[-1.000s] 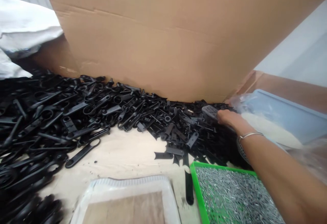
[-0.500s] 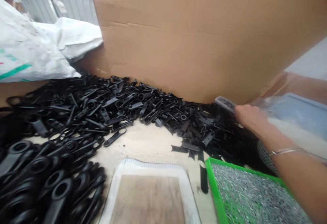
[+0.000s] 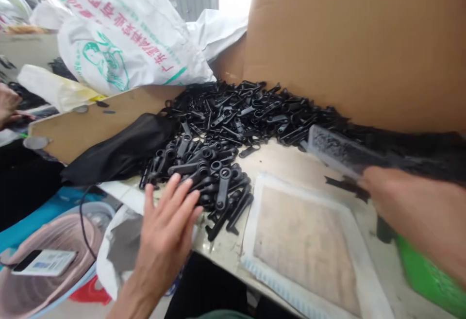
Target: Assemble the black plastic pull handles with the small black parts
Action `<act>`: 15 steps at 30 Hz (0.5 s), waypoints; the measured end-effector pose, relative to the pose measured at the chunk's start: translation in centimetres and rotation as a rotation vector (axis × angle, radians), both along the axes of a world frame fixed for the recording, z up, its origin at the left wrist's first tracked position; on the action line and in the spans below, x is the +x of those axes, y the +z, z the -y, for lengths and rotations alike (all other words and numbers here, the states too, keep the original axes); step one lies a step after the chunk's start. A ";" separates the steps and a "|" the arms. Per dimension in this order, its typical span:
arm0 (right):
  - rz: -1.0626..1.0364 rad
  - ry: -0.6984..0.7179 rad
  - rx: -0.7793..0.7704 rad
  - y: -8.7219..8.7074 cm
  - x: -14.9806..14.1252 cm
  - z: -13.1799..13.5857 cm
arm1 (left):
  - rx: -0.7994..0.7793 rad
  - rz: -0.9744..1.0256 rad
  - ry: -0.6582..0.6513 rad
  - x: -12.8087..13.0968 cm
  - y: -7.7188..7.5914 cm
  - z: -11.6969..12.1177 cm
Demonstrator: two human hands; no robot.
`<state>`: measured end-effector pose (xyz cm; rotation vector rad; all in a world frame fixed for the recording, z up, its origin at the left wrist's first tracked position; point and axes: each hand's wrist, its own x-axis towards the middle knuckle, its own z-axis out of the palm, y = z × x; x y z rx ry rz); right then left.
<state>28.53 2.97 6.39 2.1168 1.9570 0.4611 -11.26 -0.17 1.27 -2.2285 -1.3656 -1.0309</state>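
My right hand [image 3: 386, 193] is closed around one end of a clear plastic box [image 3: 333, 151], which holds small dark pieces. The box is raised over the table near the board. With fingers stretched and spread, my left hand [image 3: 165, 226] is at the near edge of a heap of black ring-ended plastic parts [image 3: 223, 185]. Its fingertips overlap the nearest parts in view; whether they touch I cannot tell. Farther back lies a larger pile of similar black parts [image 3: 251, 110].
A white-edged board [image 3: 306, 246] lies on the table. At right, a green tray [image 3: 425, 275] is partly behind my forearm. Cardboard [image 3: 345, 42] stands behind. At left are a printed white sack [image 3: 127, 37], black cloth [image 3: 120, 151], a pink basket [image 3: 58, 241] holding a phone-like device [image 3: 45, 262], and another person's hand [image 3: 7, 105].
The view has swung left. My right hand has brought the clear box from the far right toward the middle of the table. My left hand has come into view, open.
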 end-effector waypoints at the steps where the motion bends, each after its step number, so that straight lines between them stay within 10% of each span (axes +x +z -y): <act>1: -0.023 0.028 0.017 -0.7 -1.4 1.3 | -0.006 0.006 -0.031 0.7 -0.3 0.7; 7: -0.205 0.253 0.017 -3.7 -7.3 6.1 | -0.043 -0.035 -0.091 3.7 -2.6 2.7; 15: -0.122 0.346 0.051 -6.2 -8.2 7.2 | -0.078 -0.129 0.012 3.1 -3.3 1.7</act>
